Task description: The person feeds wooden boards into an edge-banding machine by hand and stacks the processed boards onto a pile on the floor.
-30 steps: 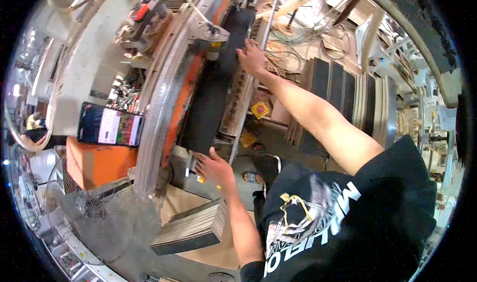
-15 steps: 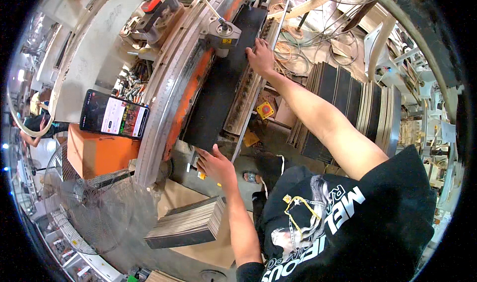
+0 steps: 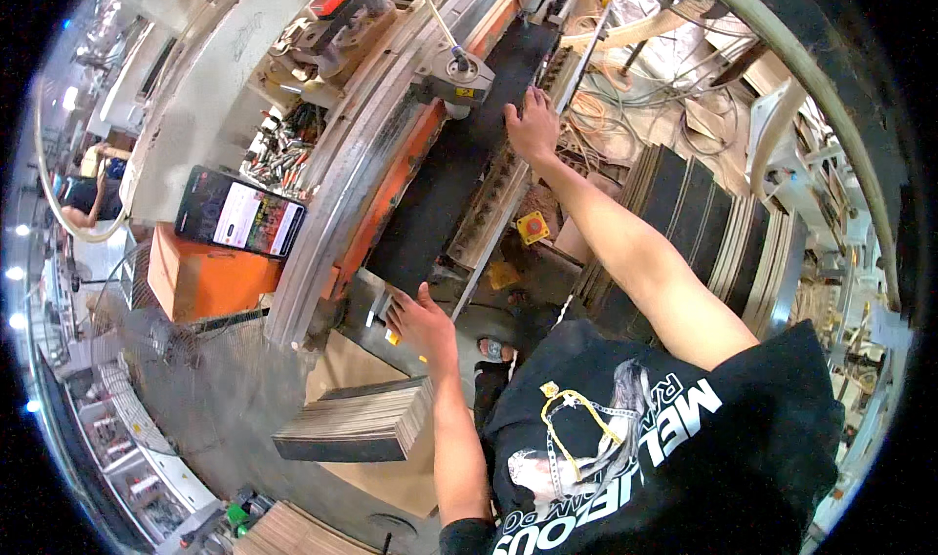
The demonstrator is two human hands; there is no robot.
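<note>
A long black board [image 3: 445, 169] lies lengthwise in the machine, between its orange-edged guide and a row of rollers on the right. My right hand [image 3: 533, 128] is on the board's right edge toward its far end, with fingers spread and pointing away from me. At the near end, my left hand [image 3: 423, 328] is by the board's end edge with thumb apart and fingers stretched; their tips are partly hard to make out. A grey machine head [image 3: 459, 74] with a hose stands over the board's left side, left of my right hand.
A phone [image 3: 239, 213] leans on an orange box [image 3: 210, 277] at left. Stacked dark boards stand on the right [image 3: 674, 213], and another board stack [image 3: 357, 423] sits on cardboard below. A yellow-and-red button box [image 3: 532, 228] is beside the rollers. A wire-guarded fan and another person are at far left.
The whole view has shifted and turned slightly, so the machine sits further right in the picture. Both hands keep nearly the same places at the black board.
</note>
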